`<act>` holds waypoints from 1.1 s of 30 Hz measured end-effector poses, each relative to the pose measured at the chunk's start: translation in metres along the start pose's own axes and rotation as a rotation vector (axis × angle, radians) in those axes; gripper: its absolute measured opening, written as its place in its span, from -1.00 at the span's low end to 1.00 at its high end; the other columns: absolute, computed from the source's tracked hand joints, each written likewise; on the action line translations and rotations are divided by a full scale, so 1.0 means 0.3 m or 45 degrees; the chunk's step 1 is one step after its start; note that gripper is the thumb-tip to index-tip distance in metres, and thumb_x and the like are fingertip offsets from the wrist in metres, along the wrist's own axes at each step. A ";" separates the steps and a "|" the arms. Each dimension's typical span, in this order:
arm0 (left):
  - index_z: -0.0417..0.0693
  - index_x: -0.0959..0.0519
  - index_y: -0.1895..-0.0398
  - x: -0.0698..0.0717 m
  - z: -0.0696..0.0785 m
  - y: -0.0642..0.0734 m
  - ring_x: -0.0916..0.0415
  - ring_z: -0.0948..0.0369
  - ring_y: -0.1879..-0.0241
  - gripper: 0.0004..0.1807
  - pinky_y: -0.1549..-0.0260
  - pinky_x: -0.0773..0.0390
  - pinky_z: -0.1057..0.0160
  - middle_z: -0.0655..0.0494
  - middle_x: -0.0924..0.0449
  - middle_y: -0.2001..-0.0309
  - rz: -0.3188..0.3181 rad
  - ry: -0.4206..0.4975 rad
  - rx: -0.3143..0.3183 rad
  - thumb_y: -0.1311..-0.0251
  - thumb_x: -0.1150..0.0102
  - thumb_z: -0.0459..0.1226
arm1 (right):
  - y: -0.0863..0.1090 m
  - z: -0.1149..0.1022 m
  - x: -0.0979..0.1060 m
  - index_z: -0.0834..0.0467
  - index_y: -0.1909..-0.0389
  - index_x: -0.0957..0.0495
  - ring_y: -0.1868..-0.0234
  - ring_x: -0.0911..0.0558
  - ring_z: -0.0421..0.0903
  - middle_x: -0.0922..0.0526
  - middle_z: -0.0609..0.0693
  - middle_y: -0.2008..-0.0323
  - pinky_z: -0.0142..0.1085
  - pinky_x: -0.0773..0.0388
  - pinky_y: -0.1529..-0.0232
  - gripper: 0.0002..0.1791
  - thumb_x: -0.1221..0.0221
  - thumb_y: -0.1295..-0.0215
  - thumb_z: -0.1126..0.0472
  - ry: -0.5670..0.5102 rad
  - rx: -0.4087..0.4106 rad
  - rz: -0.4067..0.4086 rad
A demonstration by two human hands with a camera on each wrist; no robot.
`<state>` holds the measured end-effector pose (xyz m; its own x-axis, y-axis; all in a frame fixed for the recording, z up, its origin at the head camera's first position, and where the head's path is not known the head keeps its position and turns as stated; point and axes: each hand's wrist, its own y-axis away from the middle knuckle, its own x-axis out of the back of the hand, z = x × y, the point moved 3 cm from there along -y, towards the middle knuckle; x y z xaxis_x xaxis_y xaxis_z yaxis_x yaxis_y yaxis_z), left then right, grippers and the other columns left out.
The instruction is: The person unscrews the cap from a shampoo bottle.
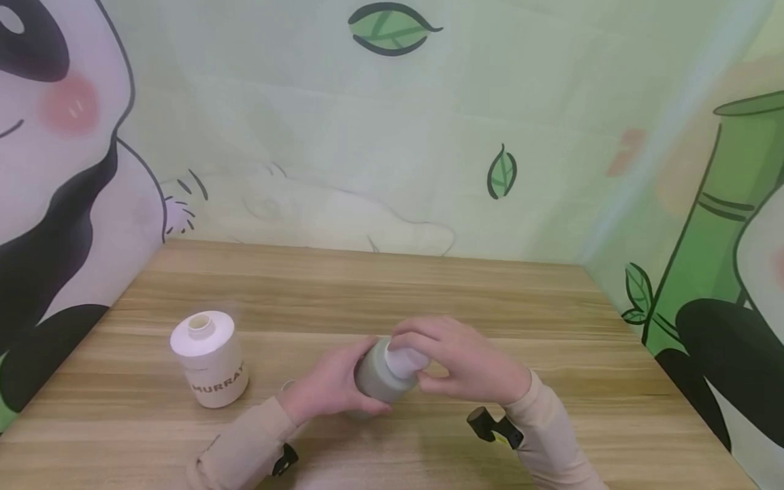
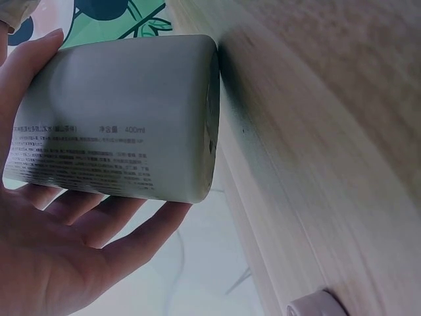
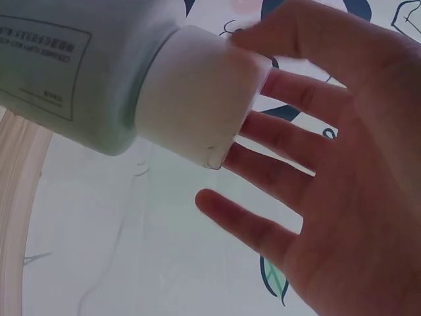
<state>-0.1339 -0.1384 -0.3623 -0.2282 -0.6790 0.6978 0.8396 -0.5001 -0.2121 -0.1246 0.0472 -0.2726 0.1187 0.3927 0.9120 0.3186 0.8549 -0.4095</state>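
Note:
A pale grey-green bottle [image 1: 375, 376] is tilted just over the table, its white cap [image 3: 197, 95] toward the right. My left hand [image 1: 327, 384] grips the bottle's body, thumb on one side and fingers on the other. In the left wrist view, small print with "400ml" shows on the bottle [image 2: 118, 112], whose base is close to the tabletop. At the other end, my right hand [image 1: 459, 357] holds the cap between thumb and fingers; its little finger stays off the cap in the right wrist view.
On the wooden table [image 1: 294, 292], a white "MURRAY" bottle [image 1: 211, 361] with an open neck stands upright at the left. A small round object [image 2: 317, 304] lies near the left wrist, mostly hidden in the head view. A cartoon-painted wall [image 1: 306, 122] rises behind.

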 end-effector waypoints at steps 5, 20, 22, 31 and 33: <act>-0.06 -0.41 -0.16 -0.002 -0.002 0.002 -0.58 0.19 0.11 -0.15 0.12 -0.55 0.21 0.09 -0.63 0.05 0.004 -0.028 0.008 0.29 -0.58 -0.05 | 0.000 0.007 0.003 0.12 -0.11 -0.51 -0.06 -0.61 -0.11 -0.65 -0.03 -0.04 -0.17 -0.55 -0.07 -0.44 -0.33 -0.13 -0.04 -0.019 -0.151 0.013; -0.06 -0.41 -0.17 -0.004 -0.003 -0.001 -0.57 0.19 0.11 -0.14 0.11 -0.55 0.21 0.10 -0.63 0.05 0.004 -0.016 0.009 0.30 -0.59 -0.07 | 0.009 0.013 0.011 0.07 0.00 -0.58 0.07 -0.67 -0.18 -0.72 -0.09 0.08 -0.17 -0.57 0.03 -0.52 -0.33 -0.10 -0.08 0.043 -0.267 0.028; -0.05 -0.41 -0.16 -0.004 -0.003 -0.001 -0.57 0.20 0.11 -0.14 0.12 -0.54 0.21 0.10 -0.63 0.06 0.006 -0.014 0.010 0.31 -0.59 -0.07 | 0.009 0.011 0.011 0.08 -0.01 -0.58 0.08 -0.67 -0.17 -0.71 -0.09 0.08 -0.19 -0.58 0.04 -0.53 -0.34 -0.09 -0.03 0.044 -0.242 0.027; -0.01 -0.43 -0.12 -0.004 -0.002 0.000 -0.55 0.22 0.14 -0.17 0.14 -0.53 0.23 0.13 -0.63 0.09 0.009 -0.007 0.014 0.32 -0.59 -0.05 | 0.005 0.009 0.011 0.06 -0.02 -0.56 0.01 -0.64 -0.14 -0.67 -0.08 0.02 -0.15 -0.56 -0.01 -0.54 -0.33 -0.02 0.15 -0.035 -0.137 0.010; -0.01 -0.43 -0.10 -0.003 -0.002 0.000 -0.55 0.22 0.14 -0.18 0.15 -0.53 0.24 0.13 -0.63 0.09 0.008 -0.011 0.010 0.32 -0.59 -0.05 | 0.007 0.010 0.010 0.06 -0.02 -0.56 -0.03 -0.63 -0.13 -0.67 -0.07 0.00 -0.13 -0.55 -0.04 -0.53 -0.34 -0.01 0.16 -0.036 -0.124 0.001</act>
<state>-0.1340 -0.1379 -0.3633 -0.2186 -0.6773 0.7025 0.8448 -0.4917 -0.2112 -0.1263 0.0511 -0.2708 0.0928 0.4037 0.9102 0.4083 0.8183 -0.4045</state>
